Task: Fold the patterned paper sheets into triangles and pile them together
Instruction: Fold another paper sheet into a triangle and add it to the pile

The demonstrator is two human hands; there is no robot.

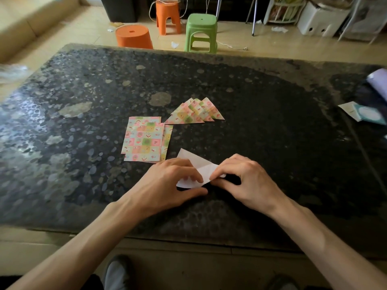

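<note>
Sheet, white side up, mid-fold: left hand holds it down, right hand pinches its edge. We'd line up corners, seemingly hidden, before creasing against the worktop.

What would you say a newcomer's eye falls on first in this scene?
First, the hands at the near middle of the dark table: the left hand and right hand both grip a sheet, white side up, partly folded. Just beyond lie the pastel patterned papers: a flat stack on the left and fanned triangles to its right. On the floor past the table, a green stool and orange stools stand out.
</note>
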